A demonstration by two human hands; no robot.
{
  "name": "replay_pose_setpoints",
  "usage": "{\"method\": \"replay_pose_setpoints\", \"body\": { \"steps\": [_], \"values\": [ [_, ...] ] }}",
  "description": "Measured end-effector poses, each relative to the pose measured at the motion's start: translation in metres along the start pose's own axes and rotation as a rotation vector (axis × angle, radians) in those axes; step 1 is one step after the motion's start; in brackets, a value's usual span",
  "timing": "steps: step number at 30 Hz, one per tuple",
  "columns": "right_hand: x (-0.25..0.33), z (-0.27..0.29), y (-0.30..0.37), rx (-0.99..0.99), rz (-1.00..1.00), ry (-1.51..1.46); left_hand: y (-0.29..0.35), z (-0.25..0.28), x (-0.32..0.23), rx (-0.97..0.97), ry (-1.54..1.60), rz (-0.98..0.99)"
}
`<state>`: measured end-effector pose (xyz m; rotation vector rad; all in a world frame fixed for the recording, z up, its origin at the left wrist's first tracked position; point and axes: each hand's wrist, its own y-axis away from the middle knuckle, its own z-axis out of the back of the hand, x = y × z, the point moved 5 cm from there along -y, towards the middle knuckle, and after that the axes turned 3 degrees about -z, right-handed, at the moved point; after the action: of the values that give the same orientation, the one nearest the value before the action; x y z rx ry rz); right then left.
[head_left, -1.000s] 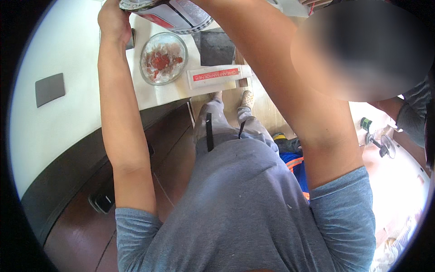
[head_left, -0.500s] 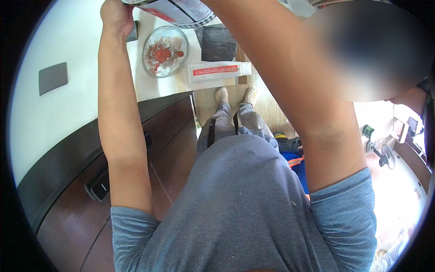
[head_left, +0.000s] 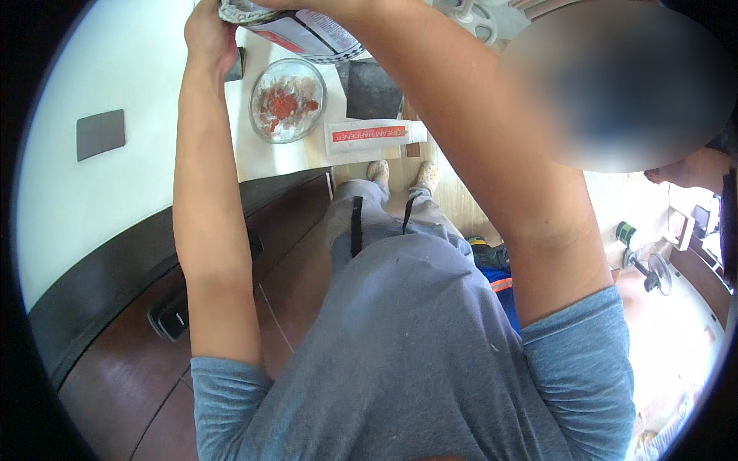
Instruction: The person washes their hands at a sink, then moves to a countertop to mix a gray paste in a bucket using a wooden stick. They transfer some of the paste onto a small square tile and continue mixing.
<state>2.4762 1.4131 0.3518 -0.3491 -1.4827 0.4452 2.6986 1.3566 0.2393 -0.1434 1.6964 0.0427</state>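
At the top edge, a metal can (head_left: 311, 37) with a white, red and black label is tilted, its rim crusted with pale paste. My left hand (head_left: 209, 37) grips the can's left side, its fingers mostly hidden behind it. My right arm reaches across to the can's mouth, where only the edge of my right hand (head_left: 288, 3) shows; its fingers are out of frame. Below the can, a clear glass dish (head_left: 267, 135) holds grey-white paste with a red-orange dollop. A white tube (head_left: 369, 136) with a red band lies to the dish's right.
The dish and tube rest on a pale table (head_left: 265, 165), beside dark square sheets (head_left: 373, 90). A grey wall plate (head_left: 101, 134) is at left, above dark brown cabinet panels (head_left: 115, 399). Another person's hand (head_left: 692, 173) shows at right, with a fan (head_left: 653, 270) beyond.
The view has shifted, so the table items sit slightly lower and further right. More of the can's crusted rim shows. My left hand stays on the can.
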Motion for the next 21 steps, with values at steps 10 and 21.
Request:
{"method": "replay_pose_setpoints", "body": {
  "steps": [10, 21],
  "values": [
    [0.016, 0.023, 0.027, -0.143, 0.032, -0.047, 0.029, -0.030, -0.026, 0.045, -0.025, -0.009],
    [-0.012, -0.004, -0.012, -0.056, 0.276, 0.284, 0.006, -0.019, -0.018, 0.075, 0.016, 0.001]
  ]
}}
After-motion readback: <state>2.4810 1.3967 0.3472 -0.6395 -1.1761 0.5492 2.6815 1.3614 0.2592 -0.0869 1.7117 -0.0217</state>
